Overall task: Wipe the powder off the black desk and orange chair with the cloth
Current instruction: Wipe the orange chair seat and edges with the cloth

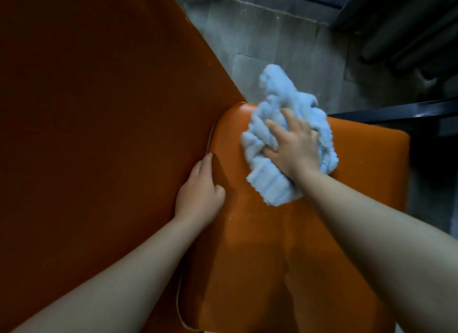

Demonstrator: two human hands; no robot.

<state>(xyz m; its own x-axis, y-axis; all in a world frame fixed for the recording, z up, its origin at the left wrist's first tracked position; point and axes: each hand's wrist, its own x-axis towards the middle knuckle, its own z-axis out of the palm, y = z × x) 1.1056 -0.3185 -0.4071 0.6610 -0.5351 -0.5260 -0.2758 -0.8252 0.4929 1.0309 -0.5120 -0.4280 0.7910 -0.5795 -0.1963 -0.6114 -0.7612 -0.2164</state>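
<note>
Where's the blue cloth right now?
Head view, right of centre: the cloth lies bunched on the far end of the orange chair, gripped by the right hand, with the left hand resting to its left.

Grey tiled floor (285, 43), dark furniture (401, 28) at upper right, dim light throughout

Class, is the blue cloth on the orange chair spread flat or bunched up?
Bunched up: the blue cloth shows thick folds, crumpled under the right hand on the chair seat.
</note>
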